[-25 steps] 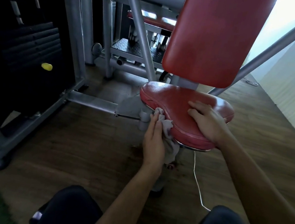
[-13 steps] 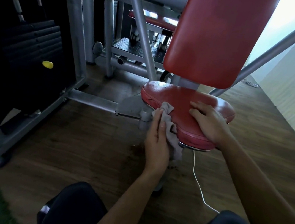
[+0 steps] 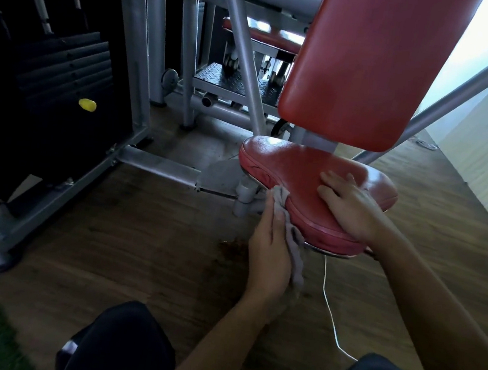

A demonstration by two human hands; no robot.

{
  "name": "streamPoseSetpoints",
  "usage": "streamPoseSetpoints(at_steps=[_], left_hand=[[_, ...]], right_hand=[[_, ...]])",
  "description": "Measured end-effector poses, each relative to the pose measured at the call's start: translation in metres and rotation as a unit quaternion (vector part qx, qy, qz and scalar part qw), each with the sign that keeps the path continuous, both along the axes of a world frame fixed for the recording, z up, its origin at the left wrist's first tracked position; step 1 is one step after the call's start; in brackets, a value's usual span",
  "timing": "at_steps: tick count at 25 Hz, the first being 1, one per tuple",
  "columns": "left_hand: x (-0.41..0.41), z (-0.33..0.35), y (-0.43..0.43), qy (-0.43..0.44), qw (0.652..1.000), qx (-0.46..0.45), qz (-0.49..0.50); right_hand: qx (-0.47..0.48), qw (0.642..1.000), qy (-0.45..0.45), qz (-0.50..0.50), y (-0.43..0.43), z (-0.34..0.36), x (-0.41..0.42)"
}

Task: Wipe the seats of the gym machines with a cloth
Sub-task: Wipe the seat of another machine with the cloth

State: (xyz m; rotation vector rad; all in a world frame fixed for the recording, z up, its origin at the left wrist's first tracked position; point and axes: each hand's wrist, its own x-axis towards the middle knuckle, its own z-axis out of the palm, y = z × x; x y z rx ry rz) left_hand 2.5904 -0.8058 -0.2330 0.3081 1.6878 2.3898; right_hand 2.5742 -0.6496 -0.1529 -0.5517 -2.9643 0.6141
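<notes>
Dim interior, daylight glare upper right, dark left, wide-angle edge distortion

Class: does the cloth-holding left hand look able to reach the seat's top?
Probably yes: the left hand holds the cloth against the seat edge; only the right hand covers part.
</notes>
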Motion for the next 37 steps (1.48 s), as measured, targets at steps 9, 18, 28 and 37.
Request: streamPoseSetpoints(at_steps=[9, 18, 28, 37], left_hand=[[0.007, -0.017, 0.01, -0.031, 0.991, 0.101, 0.08], [0.021, -0.006, 0.005, -0.007, 0.993, 0.109, 0.044], [-0.006, -0.007, -0.002, -0.021, 0.993, 0.115, 0.003], [-0.014, -0.008, 0.003, -0.04, 0.99, 0.126, 0.042]], right_hand=[[0.033, 0.996, -0.077, 0.026, -0.01, 0.004, -0.019], [0.021, 0.998, -0.053, 0.004, -0.014, 0.003, -0.017], [0.028, 0.998, -0.055, -0.017, -0.019, 0.006, -0.02], [0.029, 0.998, -0.046, -0.015, -0.02, 0.003, -0.02]])
